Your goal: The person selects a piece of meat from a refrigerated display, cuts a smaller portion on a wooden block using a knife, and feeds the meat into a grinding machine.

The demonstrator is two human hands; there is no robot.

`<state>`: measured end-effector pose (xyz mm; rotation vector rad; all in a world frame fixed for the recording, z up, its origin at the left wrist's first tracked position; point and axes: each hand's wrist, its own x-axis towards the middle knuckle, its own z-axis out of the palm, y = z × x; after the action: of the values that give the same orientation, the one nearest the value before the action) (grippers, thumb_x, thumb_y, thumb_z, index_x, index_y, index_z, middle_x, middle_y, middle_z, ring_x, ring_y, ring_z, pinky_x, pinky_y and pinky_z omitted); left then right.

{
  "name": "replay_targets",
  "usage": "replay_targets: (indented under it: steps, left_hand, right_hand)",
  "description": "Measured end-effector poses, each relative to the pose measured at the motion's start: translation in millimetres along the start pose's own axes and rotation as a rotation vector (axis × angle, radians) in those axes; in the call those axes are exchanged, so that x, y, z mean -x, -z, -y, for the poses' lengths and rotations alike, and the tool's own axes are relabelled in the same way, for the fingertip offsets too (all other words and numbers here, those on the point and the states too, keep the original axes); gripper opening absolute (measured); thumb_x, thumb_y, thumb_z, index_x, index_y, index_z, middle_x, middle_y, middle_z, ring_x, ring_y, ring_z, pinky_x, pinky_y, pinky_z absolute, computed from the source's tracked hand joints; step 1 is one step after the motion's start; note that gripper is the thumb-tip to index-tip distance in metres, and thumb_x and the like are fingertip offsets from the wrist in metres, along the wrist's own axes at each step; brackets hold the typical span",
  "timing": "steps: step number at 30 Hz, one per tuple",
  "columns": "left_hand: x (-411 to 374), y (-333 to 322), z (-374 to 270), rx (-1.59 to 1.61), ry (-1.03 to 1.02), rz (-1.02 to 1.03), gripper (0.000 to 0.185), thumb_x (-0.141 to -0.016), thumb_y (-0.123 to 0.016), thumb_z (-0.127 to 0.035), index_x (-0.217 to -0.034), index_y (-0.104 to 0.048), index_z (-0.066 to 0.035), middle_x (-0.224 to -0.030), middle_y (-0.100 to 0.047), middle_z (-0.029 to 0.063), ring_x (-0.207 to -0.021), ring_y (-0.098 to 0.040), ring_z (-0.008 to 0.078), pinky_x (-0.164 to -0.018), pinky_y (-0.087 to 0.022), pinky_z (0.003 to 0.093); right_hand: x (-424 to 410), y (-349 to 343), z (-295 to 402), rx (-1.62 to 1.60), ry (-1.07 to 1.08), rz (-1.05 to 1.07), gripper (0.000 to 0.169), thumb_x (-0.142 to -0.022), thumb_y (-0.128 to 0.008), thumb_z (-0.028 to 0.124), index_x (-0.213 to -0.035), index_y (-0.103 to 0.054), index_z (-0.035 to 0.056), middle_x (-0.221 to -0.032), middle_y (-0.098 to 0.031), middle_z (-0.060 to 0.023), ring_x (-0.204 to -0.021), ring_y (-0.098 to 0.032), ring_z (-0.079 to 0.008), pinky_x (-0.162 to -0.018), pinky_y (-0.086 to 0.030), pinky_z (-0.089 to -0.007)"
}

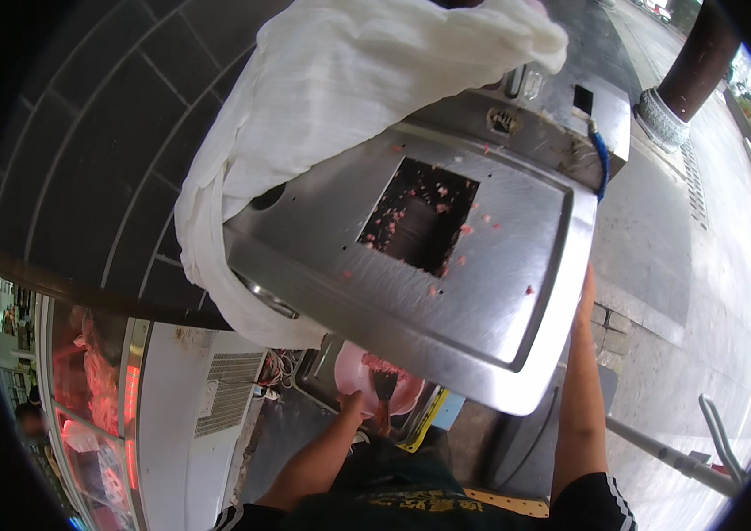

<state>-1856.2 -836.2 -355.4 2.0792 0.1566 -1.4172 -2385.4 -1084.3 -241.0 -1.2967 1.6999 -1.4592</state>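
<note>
My left hand grips the near left rim of a pink plastic bowl. In the bowl are minced meat and a spatula with a dark blade and a wooden handle. Above it is the steel top of a meat-processing machine, whose rectangular opening is speckled with meat bits. At the machine's right side is my right hand; its fingers are mostly hidden behind the edge. A white cloth drapes over the machine's far and left parts.
Beneath the bowl lies a dark metal tray, beside a yellow-edged rack. A glass-fronted display case with meat stands left. Blue-wrapped tubing hangs at the machine's back right. A column and metal railing are farther right.
</note>
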Motion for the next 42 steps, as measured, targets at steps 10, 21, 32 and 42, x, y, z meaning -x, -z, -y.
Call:
replay_targets:
  steps: [10,21,32,42]
  left_hand:
    - [-30.6,41.2,2.3,0.036,0.108,0.498,0.048,-0.084,-0.052,-0.016,-0.129,-0.036,-0.010,-0.120,-0.049,0.0203,-0.104,-0.056,0.0425,-0.079,-0.051,0.0611]
    - [-23.7,83.2,-23.9,-0.081,-0.272,0.928,0.048,-0.089,-0.047,-0.005,-0.131,-0.027,-0.013,-0.130,-0.040,0.0165,-0.105,-0.056,0.0374,-0.081,-0.053,0.0506]
    - [-78.8,87.6,-29.9,-0.337,-1.926,0.451,0.078,-0.079,-0.066,-0.022,-0.138,-0.024,0.005,-0.140,-0.027,0.0280,-0.128,-0.031,0.0444,-0.105,-0.028,0.0511]
    - [-84.3,96.5,-32.0,-0.341,-2.052,0.453,0.072,-0.075,-0.069,-0.022,-0.134,-0.035,0.001,-0.134,-0.034,0.0251,-0.128,-0.027,0.0493,-0.105,-0.024,0.0563]
  right_hand:
    - [352.8,-84.5,104.4,0.699,0.164,0.679,0.066,-0.069,-0.069,0.008,-0.130,-0.044,0.0095,-0.127,-0.049,-0.0142,-0.117,-0.047,-0.0323,-0.098,-0.039,-0.0404]
    - [405.1,-214.6,101.1,0.701,0.818,0.953,0.057,-0.071,-0.071,0.029,-0.125,-0.053,0.0250,-0.117,-0.052,-0.0045,-0.095,-0.055,-0.0197,-0.083,-0.047,-0.0331]
    - [390.2,-233.2,107.0,0.455,0.654,0.652,0.030,-0.070,-0.073,0.001,-0.096,-0.067,0.0137,-0.089,-0.063,-0.0049,-0.076,-0.064,-0.0192,-0.062,-0.053,-0.0288]
    - [315.9,-240.6,128.7,1.257,1.333,0.069,0.030,-0.077,-0.059,-0.008,-0.104,-0.062,0.0060,-0.115,-0.059,-0.0123,-0.102,-0.061,-0.0258,-0.085,-0.051,-0.0313]
